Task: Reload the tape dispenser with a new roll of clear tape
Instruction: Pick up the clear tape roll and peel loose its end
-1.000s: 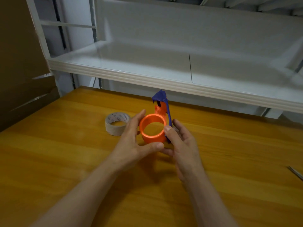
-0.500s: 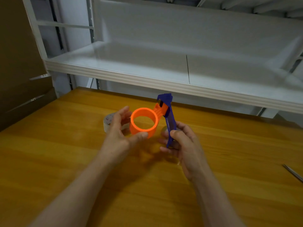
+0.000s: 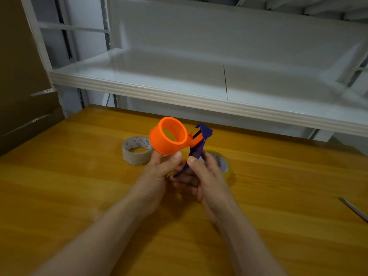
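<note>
Head view: bare tape dispenser [image 3: 179, 142] held up over the wooden table [image 3: 79, 186].
Left hand [image 3: 159, 172] pinching the orange drum's lower rim, right hand [image 3: 205, 176] wrapped around the blue handle. Clear tape roll [image 3: 224, 163] lying flat just behind the right hand, brownish roll [image 3: 136, 150] beside the left. Seemingly the pre-loading step; next, freeing one hand to fetch the clear roll and slide it squarely onto the drum.

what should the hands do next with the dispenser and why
Probably free the left hand and fetch the clear tape roll lying behind the right hand: the dispenser is held up and its orange hub is bare.
</note>
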Demonstrator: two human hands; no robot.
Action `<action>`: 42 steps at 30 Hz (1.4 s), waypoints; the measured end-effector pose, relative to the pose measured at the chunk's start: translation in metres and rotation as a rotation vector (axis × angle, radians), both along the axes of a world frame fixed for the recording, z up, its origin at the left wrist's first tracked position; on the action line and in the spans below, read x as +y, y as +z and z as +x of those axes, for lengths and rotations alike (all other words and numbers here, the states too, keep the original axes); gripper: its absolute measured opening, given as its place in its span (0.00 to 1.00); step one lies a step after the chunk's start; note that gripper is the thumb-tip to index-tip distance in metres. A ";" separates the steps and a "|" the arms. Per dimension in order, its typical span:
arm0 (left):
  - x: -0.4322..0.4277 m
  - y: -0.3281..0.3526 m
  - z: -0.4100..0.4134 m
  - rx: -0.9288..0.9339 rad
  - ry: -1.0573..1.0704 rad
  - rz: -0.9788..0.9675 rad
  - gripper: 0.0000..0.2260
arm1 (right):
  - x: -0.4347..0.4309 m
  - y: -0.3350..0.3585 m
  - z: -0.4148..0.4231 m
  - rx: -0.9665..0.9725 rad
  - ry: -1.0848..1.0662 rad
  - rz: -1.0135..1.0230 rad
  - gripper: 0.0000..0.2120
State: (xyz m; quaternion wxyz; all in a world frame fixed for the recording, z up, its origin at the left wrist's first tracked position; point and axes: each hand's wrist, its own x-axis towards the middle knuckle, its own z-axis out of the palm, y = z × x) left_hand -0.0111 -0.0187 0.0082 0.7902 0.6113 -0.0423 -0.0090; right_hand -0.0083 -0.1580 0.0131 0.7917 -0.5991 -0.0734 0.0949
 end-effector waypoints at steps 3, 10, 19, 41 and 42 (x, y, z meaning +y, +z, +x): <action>0.002 -0.001 0.004 0.048 0.030 -0.127 0.21 | 0.002 0.000 -0.003 -0.006 0.047 -0.039 0.21; 0.010 -0.004 0.015 0.098 0.129 -0.190 0.16 | 0.002 0.003 -0.008 0.003 0.079 -0.244 0.24; 0.012 -0.009 0.023 0.168 0.213 -0.168 0.15 | -0.068 0.034 0.025 -0.384 -0.302 -0.963 0.07; 0.011 -0.018 0.023 0.192 0.119 0.016 0.24 | -0.081 -0.003 0.027 -0.606 -0.120 -1.465 0.14; 0.013 -0.019 0.023 0.211 0.120 0.012 0.28 | -0.083 -0.003 0.028 -0.589 -0.136 -1.467 0.14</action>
